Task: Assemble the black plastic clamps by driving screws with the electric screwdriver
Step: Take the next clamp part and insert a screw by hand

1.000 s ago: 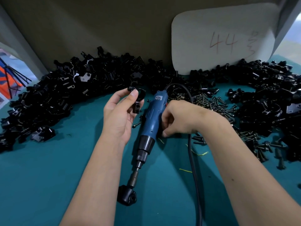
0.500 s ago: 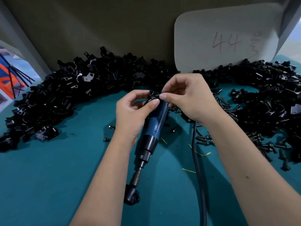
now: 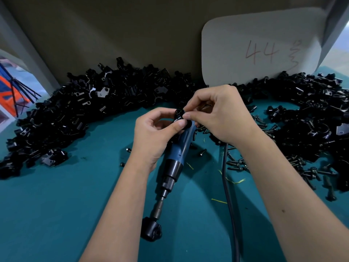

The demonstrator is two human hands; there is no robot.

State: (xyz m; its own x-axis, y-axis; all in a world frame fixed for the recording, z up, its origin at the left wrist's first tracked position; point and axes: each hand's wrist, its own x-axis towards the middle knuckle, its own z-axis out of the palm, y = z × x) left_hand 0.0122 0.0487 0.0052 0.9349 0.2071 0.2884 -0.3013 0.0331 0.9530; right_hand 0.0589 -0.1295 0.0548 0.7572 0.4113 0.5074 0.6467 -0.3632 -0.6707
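Observation:
My left hand (image 3: 154,134) and my right hand (image 3: 219,116) meet above the table and pinch one small black plastic clamp (image 3: 179,115) between thumbs and fingertips. Under them the blue electric screwdriver (image 3: 177,157) lies on the teal table (image 3: 56,214), bit toward me. A black clamp piece (image 3: 151,231) sits at its bit tip. Its black cable (image 3: 229,201) runs toward me on the right. Loose black screws (image 3: 236,163) lie scattered to the right of the tool.
Large heaps of black clamp parts (image 3: 79,114) curve round the back left, and more clamp parts (image 3: 311,120) fill the right. A white card (image 3: 260,46) marked 44 leans on the back wall. A few stray screws (image 3: 122,164) lie left of the tool.
My right hand left the screwdriver body and rose to the clamp that my left hand held up. Both hands now pinch it together; the screwdriver lies still.

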